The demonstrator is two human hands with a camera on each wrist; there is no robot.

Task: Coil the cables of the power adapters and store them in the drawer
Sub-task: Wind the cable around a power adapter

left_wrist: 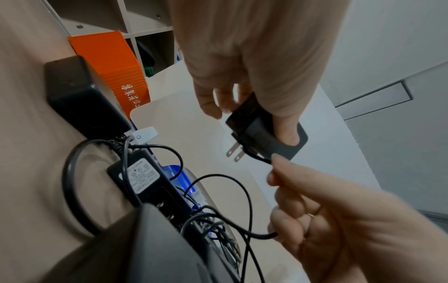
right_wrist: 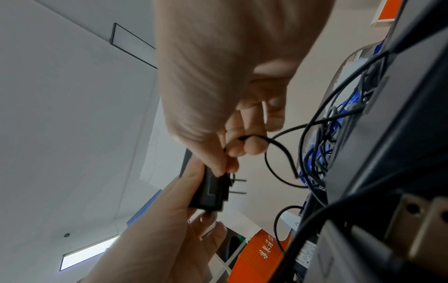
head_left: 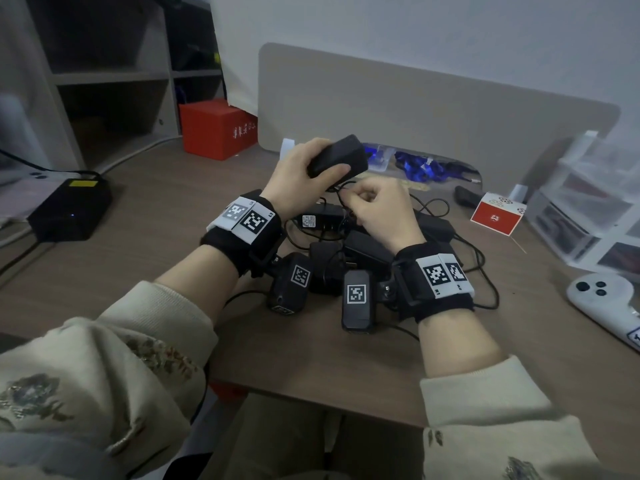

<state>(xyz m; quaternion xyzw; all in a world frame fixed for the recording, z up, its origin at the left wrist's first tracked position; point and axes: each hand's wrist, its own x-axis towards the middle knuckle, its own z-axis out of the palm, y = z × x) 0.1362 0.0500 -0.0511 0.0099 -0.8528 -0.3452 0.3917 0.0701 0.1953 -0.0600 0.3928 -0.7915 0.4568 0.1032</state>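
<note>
Adapter (head_left: 337, 156) in left hand (head_left: 298, 174), fingers half hiding it, cable (left_wrist: 218, 178) pinched by right hand (head_left: 377, 209)

Brown wood worktop (head_left: 156, 233), beige divider panel (head_left: 415, 109) along its far edge, grey shelving unit (head_left: 104, 77) at far left, pale wall (head_left: 450, 36), lit ceiling panel (right_wrist: 89, 252)

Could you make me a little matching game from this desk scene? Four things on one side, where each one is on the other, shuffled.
Things:
1. black adapter
2. thin cable
3. orange box
4. white controller

Places:
A. at the right edge of the desk
B. gripped in the left hand
C. at the back left of the desk, beside the shelves
D. pinched by the right hand

Pairs: 1-B, 2-D, 3-C, 4-A
</note>
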